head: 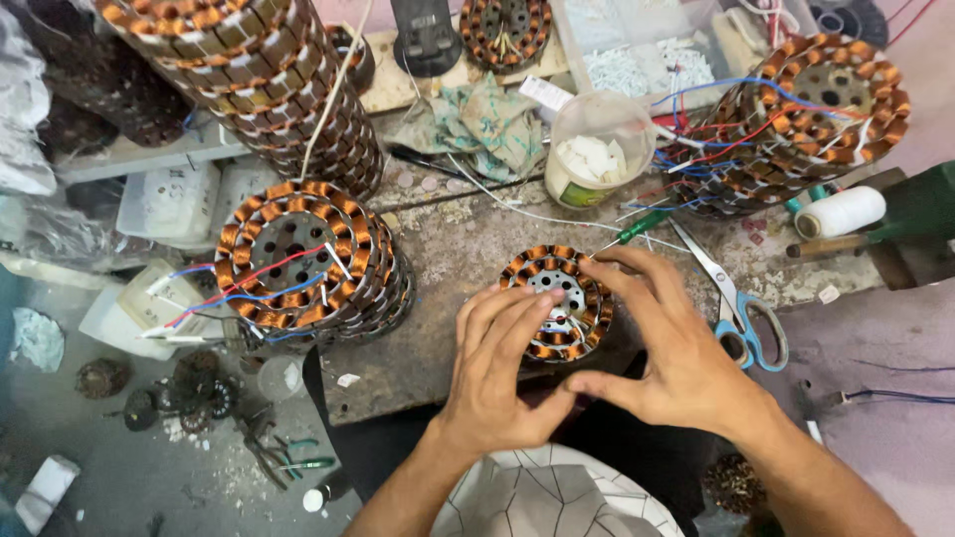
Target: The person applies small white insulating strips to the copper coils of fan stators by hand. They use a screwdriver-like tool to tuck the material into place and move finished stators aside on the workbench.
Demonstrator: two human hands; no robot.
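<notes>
head view: my left hand [494, 373] and right hand [665, 343] both grasping the copper coil ring [557, 301] on the bench [448, 259], scissors [731, 308] just beside.

A small motor-winding repair workshop. Stacks of round steel stators wound with copper wire coils [298, 261] crowd a worn, stained grey desk [448, 298], with another wired stack [806, 119] at the far right. Blue-handled steel scissors [741, 308], a white thread spool [841, 211] and a clear plastic tub of white pieces [595, 149] lie among loose wire scraps.
</notes>
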